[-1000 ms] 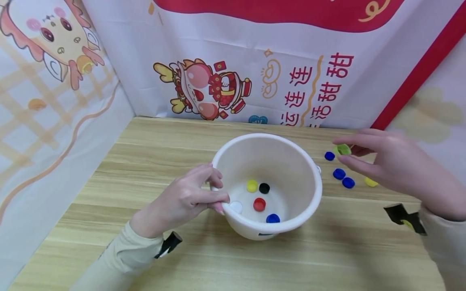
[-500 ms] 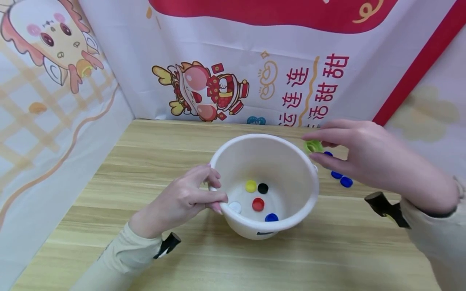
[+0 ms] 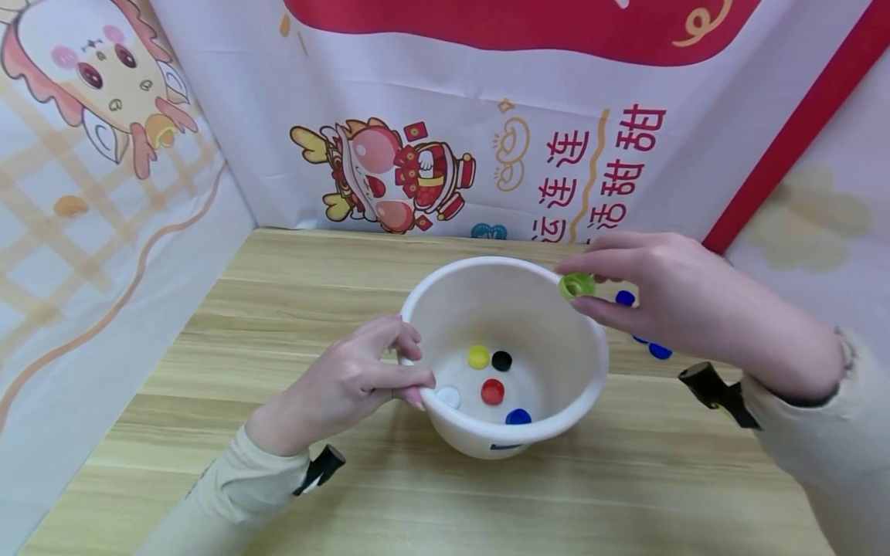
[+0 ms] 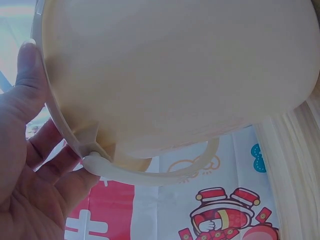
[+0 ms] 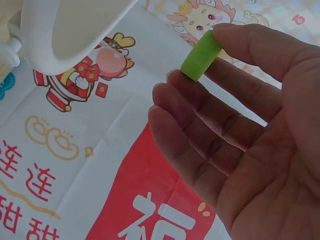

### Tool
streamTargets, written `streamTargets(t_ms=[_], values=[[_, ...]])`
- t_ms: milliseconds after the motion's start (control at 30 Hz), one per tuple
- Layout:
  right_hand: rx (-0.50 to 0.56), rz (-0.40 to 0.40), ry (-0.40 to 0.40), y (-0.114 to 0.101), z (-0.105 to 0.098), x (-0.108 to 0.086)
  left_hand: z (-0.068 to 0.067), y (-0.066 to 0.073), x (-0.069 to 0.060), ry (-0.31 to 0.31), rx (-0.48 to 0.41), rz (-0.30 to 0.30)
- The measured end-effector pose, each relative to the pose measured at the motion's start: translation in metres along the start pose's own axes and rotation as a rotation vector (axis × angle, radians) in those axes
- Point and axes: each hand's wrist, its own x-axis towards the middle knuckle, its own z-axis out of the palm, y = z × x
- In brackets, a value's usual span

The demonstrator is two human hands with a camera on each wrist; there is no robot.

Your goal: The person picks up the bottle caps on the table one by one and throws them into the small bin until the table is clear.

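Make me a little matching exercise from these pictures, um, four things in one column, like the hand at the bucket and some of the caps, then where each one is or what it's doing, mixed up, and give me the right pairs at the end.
Things:
1. left hand
2. green cap
3. red cap
4. bucket

Places and states:
A. lying inside the bucket
B. pinched in the right hand
C. standing on the table
D. gripping the bucket's rim

Right pairs: 1-D, 2-B, 3-A, 4-C
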Motion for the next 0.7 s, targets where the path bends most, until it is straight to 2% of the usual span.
streamTargets(t_ms=[133, 633, 700], values=[[0.000, 0.001, -0.017, 0.0000, 0.0024, 0.0011, 0.0001, -0.0007, -0.0002, 0.012, -0.002, 0.017], [0.005, -0.005, -0.044, 0.0032, 0.0074, 0.0042, -0.0003, -0.0002, -0.0005, -0.005, -0.009, -0.016], [0.015, -0.004, -0.052, 0.0037, 0.0073, 0.0041, -0.0003, -0.0003, -0.0002, 0.002, -0.008, -0.006]])
